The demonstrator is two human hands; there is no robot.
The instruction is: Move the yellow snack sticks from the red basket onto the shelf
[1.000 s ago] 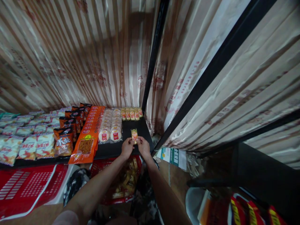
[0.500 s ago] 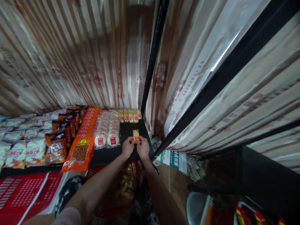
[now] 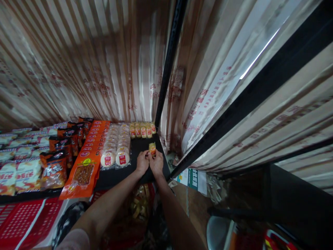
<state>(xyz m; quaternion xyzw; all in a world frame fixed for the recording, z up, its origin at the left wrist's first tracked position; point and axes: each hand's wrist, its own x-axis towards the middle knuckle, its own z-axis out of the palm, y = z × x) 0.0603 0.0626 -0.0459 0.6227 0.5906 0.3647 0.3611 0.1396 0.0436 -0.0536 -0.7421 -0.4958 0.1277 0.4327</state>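
A small yellow snack packet (image 3: 152, 148) with a red label stands upright above my fingertips. My right hand (image 3: 156, 164) pinches its lower part. Beside it, my left hand (image 3: 143, 163) has its fingers curled in against the packet's lower left side; the exact contact is hidden. Both hands are over the black shelf (image 3: 136, 146). Behind them, several matching yellow packets (image 3: 142, 131) line up along the shelf's back edge. To the left lie two rows of round white crackers (image 3: 122, 157) in clear wrappers with red labels.
Orange snack bags (image 3: 80, 173), black-and-orange bags (image 3: 53, 170) and white bags (image 3: 28, 173) fill the shelf's left. Black posts (image 3: 166, 76) rise at the corner before pleated curtains (image 3: 111, 69). Below are a red basket (image 3: 39, 217) and gold-wrapped snacks (image 3: 140, 203).
The packet stays between my hands, shifted only slightly. My right hand has closed in toward my left. The shelf goods appear shifted left and a little lower as the view turns.
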